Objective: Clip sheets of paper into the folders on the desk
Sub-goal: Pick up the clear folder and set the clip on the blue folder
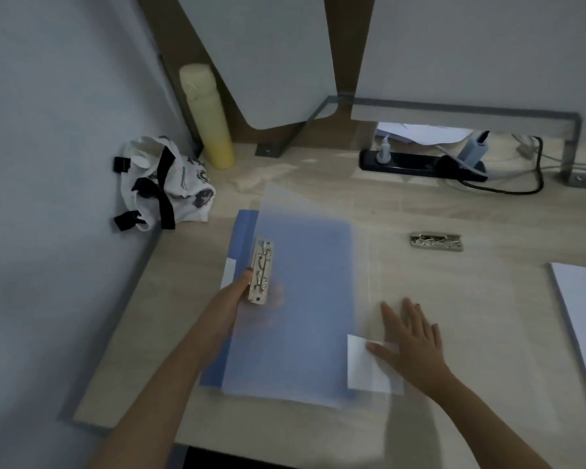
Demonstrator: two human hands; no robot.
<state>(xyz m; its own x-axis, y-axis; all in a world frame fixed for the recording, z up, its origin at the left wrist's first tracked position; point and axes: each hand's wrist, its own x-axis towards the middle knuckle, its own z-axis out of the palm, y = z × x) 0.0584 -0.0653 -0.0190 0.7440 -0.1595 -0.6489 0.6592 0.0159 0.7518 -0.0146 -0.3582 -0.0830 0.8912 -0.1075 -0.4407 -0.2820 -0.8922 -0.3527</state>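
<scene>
A blue folder with a translucent cover lies in the middle of the desk, its metal clip near the spine on the left. My left hand grips the lower end of that clip, fingers under the cover. To the right lies a clear second folder opened flat, with its metal clip at the top. My right hand rests flat and open on it, fingertips touching a small white label. A stack of white paper sits at the right edge.
A white and black cloth bag and a yellow cylinder stand at the back left by the wall. A black power strip with plugs and cables lies at the back. The desk's front edge is near my arms.
</scene>
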